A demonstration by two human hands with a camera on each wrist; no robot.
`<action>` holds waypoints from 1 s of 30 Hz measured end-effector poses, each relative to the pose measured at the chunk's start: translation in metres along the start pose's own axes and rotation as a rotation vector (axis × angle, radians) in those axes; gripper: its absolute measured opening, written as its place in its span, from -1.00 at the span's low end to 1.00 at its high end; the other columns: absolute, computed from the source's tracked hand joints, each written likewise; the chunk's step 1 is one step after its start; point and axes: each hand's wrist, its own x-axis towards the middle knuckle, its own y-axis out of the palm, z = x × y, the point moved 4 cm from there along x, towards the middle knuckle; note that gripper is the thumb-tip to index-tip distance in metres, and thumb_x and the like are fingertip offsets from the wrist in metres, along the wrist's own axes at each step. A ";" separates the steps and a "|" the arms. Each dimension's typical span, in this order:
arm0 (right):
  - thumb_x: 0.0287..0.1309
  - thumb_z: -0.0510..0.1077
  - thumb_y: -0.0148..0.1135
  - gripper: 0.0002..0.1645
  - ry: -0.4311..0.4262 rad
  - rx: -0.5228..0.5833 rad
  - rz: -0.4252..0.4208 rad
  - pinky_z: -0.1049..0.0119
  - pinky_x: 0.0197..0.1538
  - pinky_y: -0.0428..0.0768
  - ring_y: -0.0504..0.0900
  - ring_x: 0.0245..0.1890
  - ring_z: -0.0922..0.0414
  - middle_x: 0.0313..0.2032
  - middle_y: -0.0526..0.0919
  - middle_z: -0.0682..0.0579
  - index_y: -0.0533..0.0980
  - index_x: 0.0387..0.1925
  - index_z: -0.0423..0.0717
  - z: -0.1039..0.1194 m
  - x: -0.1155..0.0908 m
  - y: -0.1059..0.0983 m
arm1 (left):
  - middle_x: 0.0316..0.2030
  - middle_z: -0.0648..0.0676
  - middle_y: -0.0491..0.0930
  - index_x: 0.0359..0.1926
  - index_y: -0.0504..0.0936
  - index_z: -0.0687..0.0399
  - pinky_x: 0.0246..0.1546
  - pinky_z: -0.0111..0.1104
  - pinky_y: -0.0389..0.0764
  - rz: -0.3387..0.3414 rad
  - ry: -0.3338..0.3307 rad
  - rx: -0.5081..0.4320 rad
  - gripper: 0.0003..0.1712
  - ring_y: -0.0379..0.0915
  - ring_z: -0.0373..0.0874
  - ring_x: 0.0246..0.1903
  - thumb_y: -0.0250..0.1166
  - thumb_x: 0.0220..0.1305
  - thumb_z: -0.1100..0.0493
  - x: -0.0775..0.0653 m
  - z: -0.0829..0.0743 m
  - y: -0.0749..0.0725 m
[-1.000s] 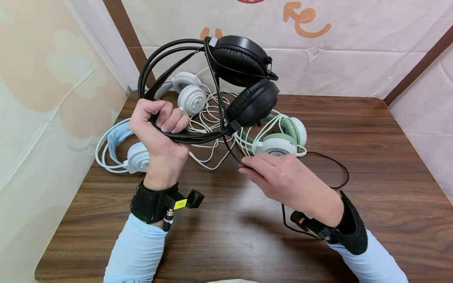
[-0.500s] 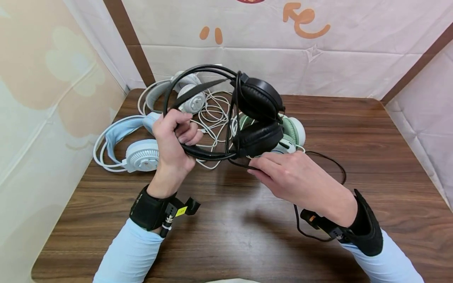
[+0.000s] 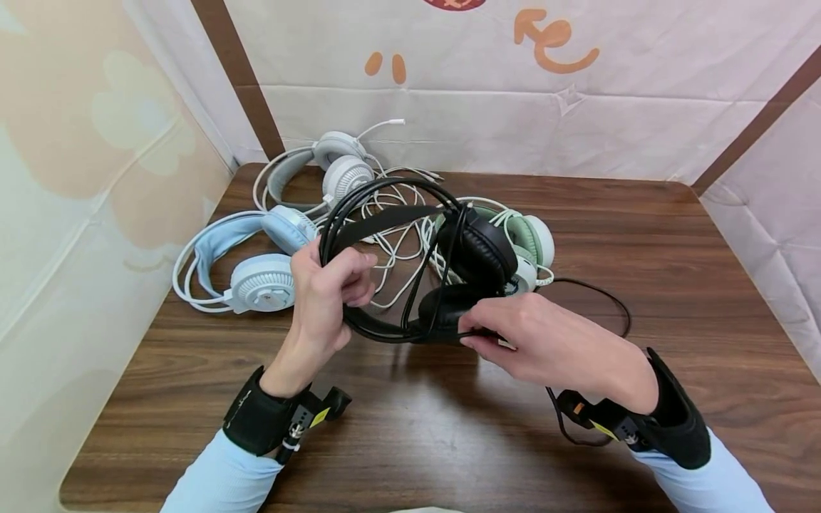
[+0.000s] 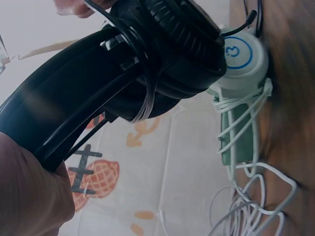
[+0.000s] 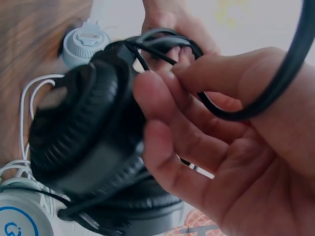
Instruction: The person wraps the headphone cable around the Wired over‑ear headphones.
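Note:
Over the middle of the table a black headset (image 3: 477,249) hangs tilted in the air, its ear cups to the right. My left hand (image 3: 333,299) grips its headband, the fingers curled round the band in the head view. Turns of black cable (image 4: 130,37) wrap the headset beside the ear cups. My right hand (image 3: 545,342) pinches the cable (image 5: 261,105) between thumb and fingers, close by the lower ear cup. From there the cable's loose part runs down past the right wrist. A short microphone (image 4: 241,27) sticks out from an ear cup.
A light blue headset (image 3: 263,281) lies at the left, and a white-grey headset (image 3: 346,174) behind it. Behind the black headset rests a green and white headset (image 3: 539,239) wrapped in its cable. White cables (image 3: 398,249) tangle between them on the wooden table (image 3: 673,299).
My left hand has lowered the black headset and brought it right and nearer. My right hand, still pinching the cable, has moved slightly right and down, so the cable now lies against the headset.

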 end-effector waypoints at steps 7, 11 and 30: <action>0.27 -0.27 0.33 -0.85 -0.021 -0.016 0.014 0.59 -0.27 0.56 0.56 -0.34 0.48 -0.27 0.70 0.22 0.63 -0.15 -0.03 0.001 -0.006 0.001 | -0.82 -0.19 0.04 -0.73 0.37 0.04 -0.70 -0.49 -0.05 0.019 -0.095 0.019 -0.66 -0.13 -0.34 -0.79 0.07 0.05 0.48 -0.008 0.013 -0.008; 0.23 -0.29 0.35 -0.82 -0.030 -0.037 -0.012 0.60 -0.29 0.54 0.53 -0.37 0.49 -0.28 0.67 0.26 0.63 -0.15 -0.02 -0.001 -0.006 -0.003 | -0.83 -0.19 0.03 -0.73 0.37 0.05 -0.70 -0.49 -0.05 0.025 -0.142 0.018 -0.66 -0.15 -0.34 -0.78 0.07 0.05 0.48 -0.010 0.019 -0.013; 0.14 -0.38 0.41 -0.84 -0.119 -0.155 -0.386 0.55 -0.32 0.41 0.57 -0.43 0.30 -0.30 0.79 0.02 0.71 -0.23 -0.17 -0.055 0.038 -0.071 | -0.78 -0.17 -0.10 -0.72 0.30 -0.03 -0.66 -0.52 -0.13 0.141 -0.255 -0.134 -0.63 -0.09 -0.44 -0.81 -0.02 0.09 0.45 0.024 0.036 -0.020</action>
